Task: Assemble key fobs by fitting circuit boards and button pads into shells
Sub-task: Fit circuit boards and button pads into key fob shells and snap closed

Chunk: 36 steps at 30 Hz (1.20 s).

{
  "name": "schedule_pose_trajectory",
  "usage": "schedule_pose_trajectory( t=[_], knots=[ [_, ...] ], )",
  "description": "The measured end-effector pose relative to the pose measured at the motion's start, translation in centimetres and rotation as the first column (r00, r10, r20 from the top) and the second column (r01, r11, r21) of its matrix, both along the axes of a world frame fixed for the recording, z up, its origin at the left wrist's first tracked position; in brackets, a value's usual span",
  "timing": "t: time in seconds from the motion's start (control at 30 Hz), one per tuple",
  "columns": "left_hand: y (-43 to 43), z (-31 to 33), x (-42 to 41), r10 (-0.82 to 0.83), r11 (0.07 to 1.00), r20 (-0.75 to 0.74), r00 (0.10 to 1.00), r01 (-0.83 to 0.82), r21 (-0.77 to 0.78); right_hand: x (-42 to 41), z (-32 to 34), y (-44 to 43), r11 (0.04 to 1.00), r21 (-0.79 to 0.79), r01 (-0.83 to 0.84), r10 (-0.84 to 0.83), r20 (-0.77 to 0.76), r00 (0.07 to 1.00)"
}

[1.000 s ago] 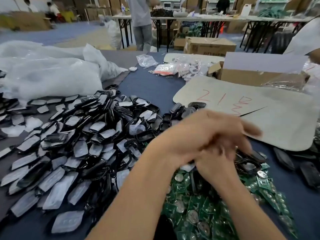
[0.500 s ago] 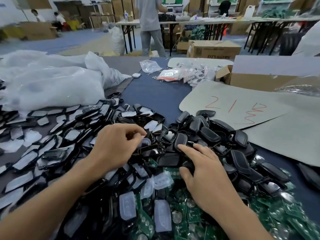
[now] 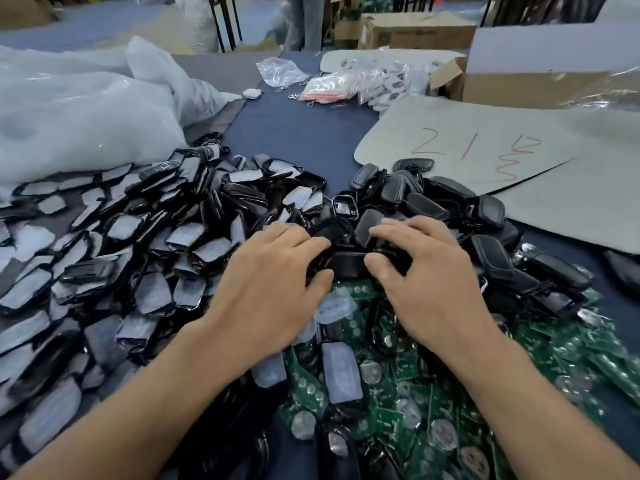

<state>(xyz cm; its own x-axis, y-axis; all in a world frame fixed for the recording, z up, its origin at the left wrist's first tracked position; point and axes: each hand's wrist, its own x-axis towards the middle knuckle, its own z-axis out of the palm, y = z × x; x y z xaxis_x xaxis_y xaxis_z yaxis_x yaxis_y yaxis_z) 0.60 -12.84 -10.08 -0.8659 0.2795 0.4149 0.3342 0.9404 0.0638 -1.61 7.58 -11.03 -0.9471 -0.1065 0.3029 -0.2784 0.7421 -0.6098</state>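
R hand (image 3: 426,282): fingers curled down over the heap, thumb pressed on one end of a black shell (image 3: 346,266) lying btwn my two hands. I read that as a pinch on it. L hand (image 3: 273,282): fingers bent, thumb tip right at the shell's other end, but can't tell if it grips or only touches, since the fingertips are sunk among other parts. Whatever sits under both palms is hidden.

Just beyond and R of the grip: heap of matte black shell halves (image 3: 450,202), tangled, edges hard to separate. L of the grip: a far wider spread of glossy shells w/ film-covered faces (image 3: 138,237), blurring toward the frame edge. Nearer me than the grip: green circuit boards (image 3: 433,410) w/ silver discs, a few translucent button pads (image 3: 341,372) on top, some boards covered by my forearms.

All on a dark blue table cover (image 3: 294,133). Beyond-R: grey card sheet (image 3: 398,133) w/ red scrawl, then an open cardboard box (image 3: 536,81) cut off by the frame. Beyond-L: white plastic bags (image 3: 86,109). Far end: small bags of key rings (image 3: 329,86). Bkgd: cartons, table legs, someone's legs (image 3: 308,22), rest out of frame.
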Motion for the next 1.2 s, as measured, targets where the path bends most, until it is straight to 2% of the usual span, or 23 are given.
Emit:
schedule_pose_trajectory(
  t=[0.07,0.17,0.3,0.53,0.73,0.83,0.9,0.97,1.03,1.13,1.2],
  knots=[
    [-0.1,-0.2,0.0,-0.014,0.999,-0.011,1.0,0.015,0.034,0.1,0.0,-0.2,0.996,0.039,-0.074,0.075,-0.032,0.997],
    [0.6,0.2,-0.4,0.002,0.998,-0.021,1.0,0.0,0.066,0.3,0.1,-0.3,0.983,0.116,-0.14,0.137,0.029,0.99],
    [3.4,0.6,-1.2,0.104,0.977,0.039,0.994,-0.11,0.183,0.4,0.2,0.0,0.986,0.165,-0.03,0.032,-0.011,0.999],
    [3.4,-1.2,-0.5,0.043,0.978,0.025,0.999,-0.047,0.202,2.1,1.6,1.7,0.99,0.081,0.111,-0.099,-0.136,0.986],
    [3.2,-1.0,-0.7,0.078,0.964,0.037,0.996,-0.085,0.253,2.6,2.6,2.6,0.974,0.193,0.119,-0.106,-0.076,0.991],
    [3.1,-0.8,-0.6,0.132,0.954,0.019,0.991,-0.132,0.27,2.2,2.4,3.0,0.919,0.341,0.196,-0.189,-0.053,0.981],
    [3.2,-0.6,-0.5,0.194,0.951,-0.006,0.981,-0.186,0.248,2.0,2.3,3.1,0.898,0.371,0.236,-0.237,-0.044,0.97],
    [3.3,-0.4,-0.5,0.255,0.929,-0.005,0.967,-0.244,0.277,2.3,2.3,2.7,0.954,0.23,0.194,-0.188,-0.047,0.981],
    [3.2,-0.2,-0.5,0.298,0.879,0.021,0.954,-0.283,0.385,2.8,1.9,1.5,0.991,0.119,0.064,-0.061,-0.021,0.998],
    [3.1,-0.1,-0.4,0.281,0.81,0.046,0.959,-0.262,0.524,3.2,0.8,-0.2,0.986,0.127,-0.104,0.092,0.1,0.991],
    [3.1,0.0,-0.4,0.255,0.791,0.053,0.965,-0.24,0.563,2.9,0.2,-0.6,0.973,0.195,-0.123,0.097,0.139,0.986]
  ],
)
